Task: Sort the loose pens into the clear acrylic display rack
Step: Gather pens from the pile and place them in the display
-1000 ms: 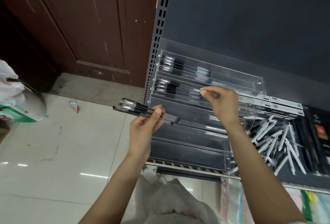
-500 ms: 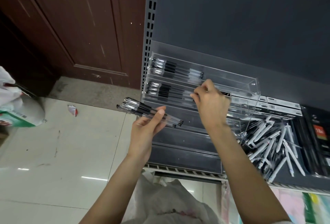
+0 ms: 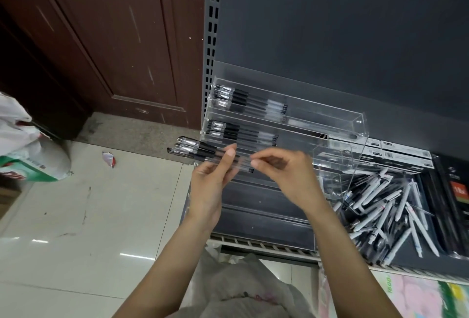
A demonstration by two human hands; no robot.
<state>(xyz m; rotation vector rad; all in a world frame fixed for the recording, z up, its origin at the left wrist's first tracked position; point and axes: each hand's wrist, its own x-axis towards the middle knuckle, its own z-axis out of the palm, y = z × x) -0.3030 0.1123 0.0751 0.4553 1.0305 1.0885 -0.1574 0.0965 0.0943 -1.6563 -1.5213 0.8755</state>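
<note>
Currently a bundle of pens (image 3: pixel 203 154) is held by the left hand (image 3: pixel 215 180) just below-left of the acrylic rack (image 3: pixel 355 124); right hand (image 3: pixel 284 173) pinch-ready at its tip, apparently empty. Risk: loose thumb grip, bundle fanned, pens dropped.

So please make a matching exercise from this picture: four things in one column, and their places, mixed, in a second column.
Things:
1. bundle of black pens
2. white pens
3. crumpled wrapper
4. right hand

Places:
A. on the floor tiles
B. heaped on the shelf, right of the acrylic rack
C. held in the left hand
D. reaching to the bundle's tip

Pairs: 1-C, 2-B, 3-A, 4-D
</note>
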